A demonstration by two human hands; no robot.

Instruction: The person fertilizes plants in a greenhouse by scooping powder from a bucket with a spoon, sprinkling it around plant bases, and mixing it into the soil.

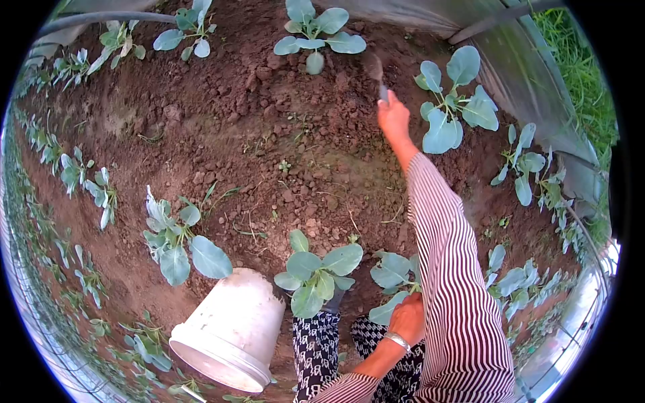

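My right hand (394,117) is stretched far forward, closed around the handle of a small tool (377,75). The tool's blurred head is over the brown soil between two leafy plants, one at the top (316,37) and one at the right (453,104). My left hand (408,318), with a silver bracelet at the wrist, is near my knee beside a green plant (392,274). Its fingers look curled, but what they hold, if anything, is hidden.
A white bucket (232,329) lies tipped at the lower left, beside a leafy plant (316,272) before my legs. Another plant (176,238) grows above the bucket. Plastic sheeting (517,74) and a pole (504,21) border the bed at the upper right.
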